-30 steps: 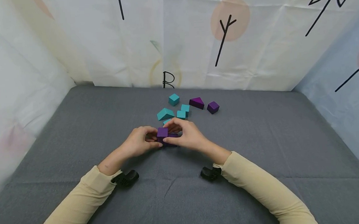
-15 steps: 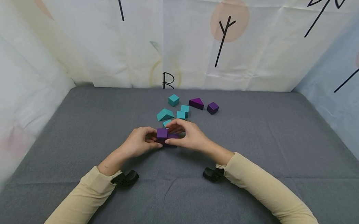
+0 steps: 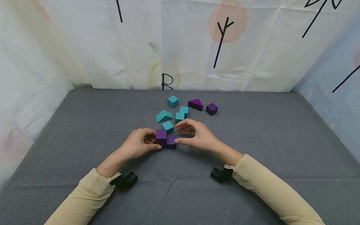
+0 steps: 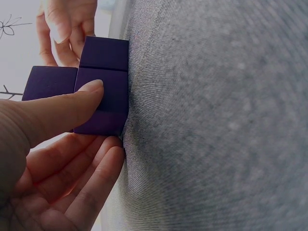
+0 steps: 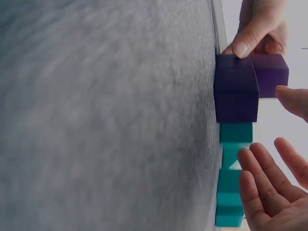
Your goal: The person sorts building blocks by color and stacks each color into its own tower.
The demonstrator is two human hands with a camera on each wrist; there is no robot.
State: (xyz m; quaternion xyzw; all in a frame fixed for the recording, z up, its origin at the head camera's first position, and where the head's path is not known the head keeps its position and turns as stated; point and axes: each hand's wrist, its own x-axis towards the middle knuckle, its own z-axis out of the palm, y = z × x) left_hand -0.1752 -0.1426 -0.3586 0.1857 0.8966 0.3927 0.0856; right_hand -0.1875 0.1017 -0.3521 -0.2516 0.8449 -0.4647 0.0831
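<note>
Grip of the left hand (image 3: 137,142) pinching the lower purple layer (image 3: 171,140), thumb tip on its near face, with an upper purple cube (image 3: 161,134) stacked at the end beside this grip. Right grip (image 3: 197,136) relaxed, holding nothing, thumb near the opposite end; contact hard to tell. Just ahead, between the 2 grips, a teal block (image 3: 167,126). Beyond the right fingertips, 2 teal cubes (image 3: 179,117) close together. Farther ahead of the left grip, rightward, a teal wedge (image 3: 164,116), then a lone teal cube (image 3: 172,101). Well beyond the right grip, a purple wedge (image 3: 195,104); right of that, a separate purple cube (image 3: 212,108). Beneath everything, a grey surface (image 3: 234,191).
</note>
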